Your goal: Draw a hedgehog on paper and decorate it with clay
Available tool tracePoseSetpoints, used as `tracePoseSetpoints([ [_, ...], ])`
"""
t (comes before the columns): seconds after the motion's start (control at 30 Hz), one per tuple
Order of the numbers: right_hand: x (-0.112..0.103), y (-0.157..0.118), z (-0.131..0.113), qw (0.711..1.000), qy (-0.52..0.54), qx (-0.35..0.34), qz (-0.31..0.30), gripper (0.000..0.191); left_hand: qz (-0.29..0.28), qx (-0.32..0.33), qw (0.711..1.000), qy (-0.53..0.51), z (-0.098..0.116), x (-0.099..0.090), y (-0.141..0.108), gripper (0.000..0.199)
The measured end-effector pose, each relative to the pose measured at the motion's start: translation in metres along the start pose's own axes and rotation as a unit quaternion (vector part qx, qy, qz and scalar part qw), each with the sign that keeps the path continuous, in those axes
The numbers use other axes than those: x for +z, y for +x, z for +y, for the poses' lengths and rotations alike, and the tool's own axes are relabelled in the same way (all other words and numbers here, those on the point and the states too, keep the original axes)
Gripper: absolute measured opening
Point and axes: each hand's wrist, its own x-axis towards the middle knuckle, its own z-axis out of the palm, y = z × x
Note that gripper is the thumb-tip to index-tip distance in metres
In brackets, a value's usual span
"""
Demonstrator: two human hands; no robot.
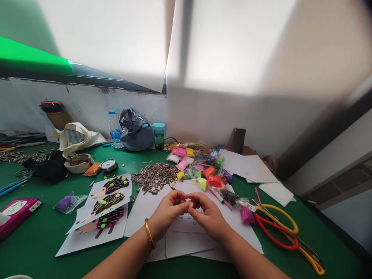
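1. The left hand and right hand are together, fingertips meeting just above the drawing. Anything between them is too hidden to name, so I cannot tell what they grip; something tiny could slip out and drop.
2. The drawing lies on loose white sheets; a dragging wrist could shift or crease it.
3. The seed pile overlaps the sheets' far edge, so tugging the paper could scatter seeds.
4. An outward elbow swing could knock the red-handled scissors beside the sheets.
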Motion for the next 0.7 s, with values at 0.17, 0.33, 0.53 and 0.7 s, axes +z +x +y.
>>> tracePoseSetpoints([
  [0.17,-0.0001,-0.0007,0.0002,1.0,0.005,0.009,-0.002,0.031,-0.005,-0.003,1.0,0.002,-0.0018,-0.0023,0.0009,0.039],
  [0.33,-0.0007,-0.0014,0.0055,0.996,0.068,0.058,-0.001,0.034,0.018,0.007,1.0,0.015,0.0002,-0.001,-0.0003,0.042],
  [0.53,-0.0009,0.001,0.0058,0.993,0.09,0.077,0.026,0.021,0.035,0.052,0.994,0.089,-0.0007,0.0003,0.0005,0.04],
  [0.7,-0.001,0.0029,0.0052,0.993,0.079,0.079,0.037,0.023,0.01,0.084,0.987,0.135,-0.0035,0.0006,-0.0008,0.031],
])
